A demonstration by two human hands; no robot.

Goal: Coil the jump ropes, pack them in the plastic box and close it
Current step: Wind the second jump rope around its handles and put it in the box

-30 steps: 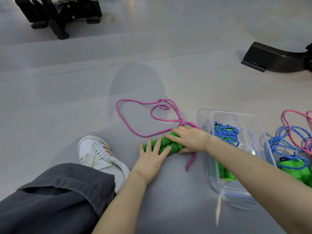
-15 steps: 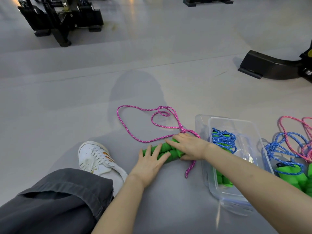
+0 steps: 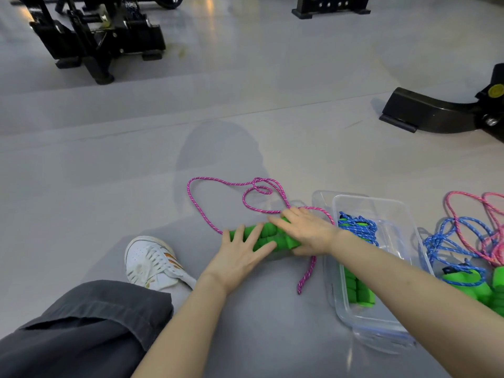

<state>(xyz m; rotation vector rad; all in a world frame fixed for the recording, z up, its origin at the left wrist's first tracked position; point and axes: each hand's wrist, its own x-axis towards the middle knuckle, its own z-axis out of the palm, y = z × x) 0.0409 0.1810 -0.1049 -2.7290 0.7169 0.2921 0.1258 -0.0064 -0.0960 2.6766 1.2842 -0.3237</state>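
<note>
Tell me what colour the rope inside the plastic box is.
The jump rope is blue with pale flecks; the head view shows it best.

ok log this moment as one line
left hand: flat on green handles | right hand: on handles | pink rope: loose on floor | plastic box: open, blue rope inside

Left hand (image 3: pixel 240 257) & right hand (image 3: pixel 305 233) both lie flat, fingers straight, on the green handles (image 3: pixel 268 236) on the floor (image 3: pixel 109 186), w/ the pink rope (image 3: pixel 256 184) looping out beyond them & one end trailing under the right wrist. Just right of the right hand: open plastic box (image 3: pixel 387 320) w/ a blue rope (image 3: pixel 357 227) inside, more loose ropes (image 3: pixel 491 252) further right. White shoe (image 3: pixel 152 263) left of the left hand.
</note>
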